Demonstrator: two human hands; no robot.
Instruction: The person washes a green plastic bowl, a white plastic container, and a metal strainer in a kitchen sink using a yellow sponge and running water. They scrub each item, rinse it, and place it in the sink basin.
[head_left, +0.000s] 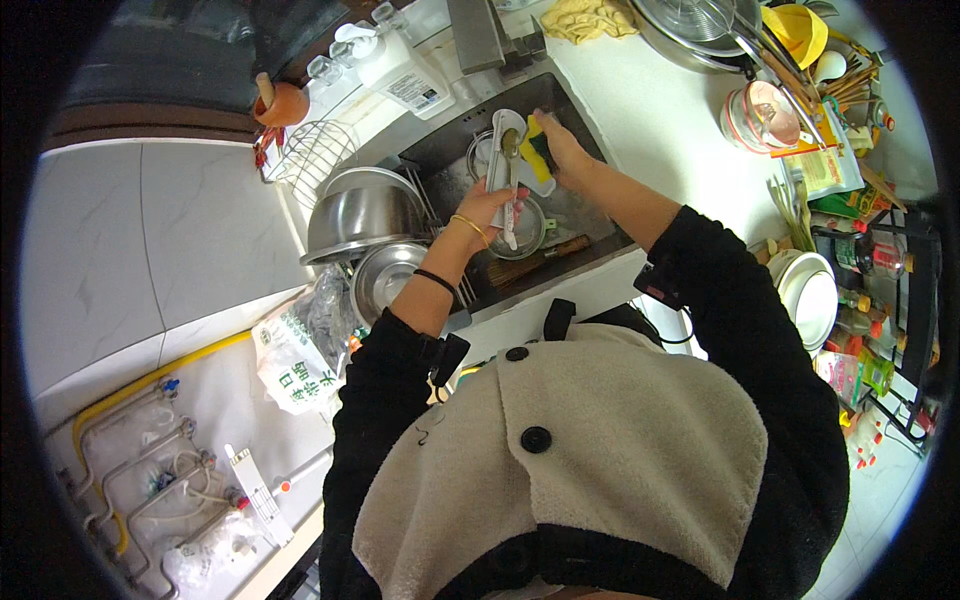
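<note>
My left hand (491, 208) is closed around some long-handled utensils (513, 150), among them a white spoon or ladle. They are held over a dark metal sink (442, 161). To the right of them, my right hand (566, 150) grips a yellow sponge (537, 156) with a dark scouring side, close to the utensils. Beneath my left hand, a round strainer or bowl (529, 238) with a light green tab lies in the sink. A bamboo brush (547, 259) rests along the sink's near side. Some further dishes under the utensils are partly hidden.
Stainless steel bowls (367, 221) sit on a rack at the sink's left. Behind the sink stand a white pump bottle (405, 75) and the faucet (480, 37). On the right counter are a yellow cloth (589, 19), a pink-rimmed bowl (761, 116) and white bowls (808, 296).
</note>
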